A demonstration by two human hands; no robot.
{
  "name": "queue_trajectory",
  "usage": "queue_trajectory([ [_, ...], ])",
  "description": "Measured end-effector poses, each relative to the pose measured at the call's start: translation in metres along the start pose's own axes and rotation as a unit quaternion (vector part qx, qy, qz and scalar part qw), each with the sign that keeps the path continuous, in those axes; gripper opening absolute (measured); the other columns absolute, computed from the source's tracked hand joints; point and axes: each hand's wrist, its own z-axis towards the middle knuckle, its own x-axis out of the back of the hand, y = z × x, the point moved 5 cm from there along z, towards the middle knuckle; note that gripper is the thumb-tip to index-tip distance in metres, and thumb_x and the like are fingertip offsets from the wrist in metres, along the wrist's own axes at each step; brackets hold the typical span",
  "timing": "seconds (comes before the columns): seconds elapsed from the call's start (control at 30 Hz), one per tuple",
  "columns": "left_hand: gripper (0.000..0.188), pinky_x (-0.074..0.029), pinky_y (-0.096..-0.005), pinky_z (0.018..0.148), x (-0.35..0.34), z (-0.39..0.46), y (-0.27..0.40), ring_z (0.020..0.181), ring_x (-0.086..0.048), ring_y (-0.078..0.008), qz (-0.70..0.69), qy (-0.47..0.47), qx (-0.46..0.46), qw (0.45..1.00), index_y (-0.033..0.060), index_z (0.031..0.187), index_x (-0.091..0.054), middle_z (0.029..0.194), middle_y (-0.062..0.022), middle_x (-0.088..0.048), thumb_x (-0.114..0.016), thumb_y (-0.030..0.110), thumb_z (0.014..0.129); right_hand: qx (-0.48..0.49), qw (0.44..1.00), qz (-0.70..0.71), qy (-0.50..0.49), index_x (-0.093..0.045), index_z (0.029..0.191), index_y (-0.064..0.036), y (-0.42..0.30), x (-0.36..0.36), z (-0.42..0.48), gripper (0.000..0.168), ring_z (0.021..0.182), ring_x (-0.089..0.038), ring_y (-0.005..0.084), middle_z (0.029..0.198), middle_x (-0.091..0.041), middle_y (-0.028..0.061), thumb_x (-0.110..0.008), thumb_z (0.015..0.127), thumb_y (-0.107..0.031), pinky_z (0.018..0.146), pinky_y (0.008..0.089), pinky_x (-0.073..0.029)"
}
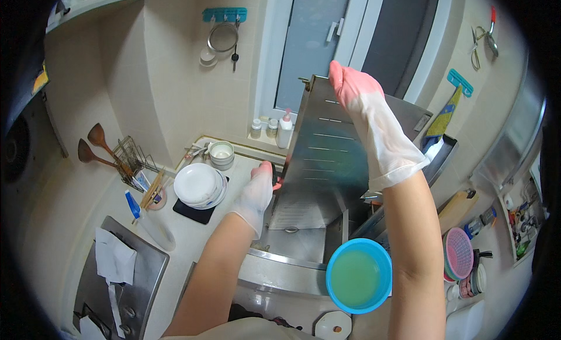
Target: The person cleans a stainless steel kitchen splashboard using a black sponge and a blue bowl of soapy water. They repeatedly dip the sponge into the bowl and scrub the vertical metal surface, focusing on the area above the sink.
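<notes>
A large stainless steel panel with slots (326, 142) stands tilted up over a metal sink (298, 243). My right hand (363, 88), in a pink and white rubber glove, is closed on the panel's upper edge. At the panel's lower left side is my left hand (260, 182), gloved alike; pink fingertips show beside a dark object there, and what it grips is partly hidden. A blue basin (388, 270) of cloudy greenish water sits at the sink's front right. Left of my left hand, stacked white plates (197, 182) rest on a black mat, with stacked bowls (221, 152) behind them.
A spray bottle (155, 230) and a wire utensil rack (131, 158) stand on the left counter, near a gas stove (149, 270). A pump bottle (284, 131) and small jars stand on the window ledge. Colanders (459, 252) and a wooden cutting board (456, 208) are at the right.
</notes>
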Motion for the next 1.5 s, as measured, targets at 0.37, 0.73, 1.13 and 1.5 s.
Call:
queue_trajectory([
  [0.37,0.033,-0.045,-0.0364,0.035,-0.032,-0.044,0.061,0.054,-0.056,-0.0241,0.138,-0.037,-0.096,0.985,0.0073,0.087,-0.055,0.077,-0.0114,-0.058,-0.040,0.036,0.082,-0.011,1.000,-0.010,0.002,-0.063,0.079,-0.007,-0.002,0.000,-0.001,0.054,0.080,-0.058,0.0378,0.081,-0.062,0.0180,-0.020,0.091,-0.036,0.074,0.0404,-0.046],
  [0.73,0.053,-0.039,-0.0270,0.070,-0.053,-0.017,0.056,0.073,-0.050,-0.0154,-0.031,-0.150,-0.292,0.944,0.0007,0.085,-0.060,0.075,-0.0041,-0.056,-0.041,0.050,0.087,0.073,0.991,0.043,0.105,-0.058,0.076,-0.008,0.000,-0.007,0.007,0.042,0.072,-0.055,0.0385,0.072,-0.060,0.0171,-0.029,0.091,-0.034,0.064,0.0428,-0.044],
  [1.13,0.048,-0.041,-0.0278,0.055,-0.050,-0.011,0.031,0.061,-0.049,-0.0137,-0.074,-0.056,-0.294,0.951,-0.0018,0.088,-0.057,0.073,-0.0049,-0.056,-0.035,0.041,0.091,0.264,0.909,-0.097,0.307,-0.051,0.107,-0.008,-0.056,-0.003,-0.017,0.030,0.117,-0.042,0.0325,0.116,-0.050,0.0101,-0.047,0.077,-0.012,0.103,0.0531,-0.020],
  [1.5,0.039,-0.038,-0.0263,0.092,-0.072,0.006,0.029,0.113,-0.045,-0.0179,0.140,-0.094,-0.527,0.833,0.0104,0.124,-0.037,0.125,-0.0074,-0.044,-0.045,0.026,0.090,0.256,0.881,-0.222,-0.330,-0.062,0.064,-0.012,-0.079,-0.201,-0.054,0.018,0.073,-0.057,0.0245,0.065,-0.059,0.0066,-0.049,0.075,-0.019,0.101,0.0454,-0.027],
])
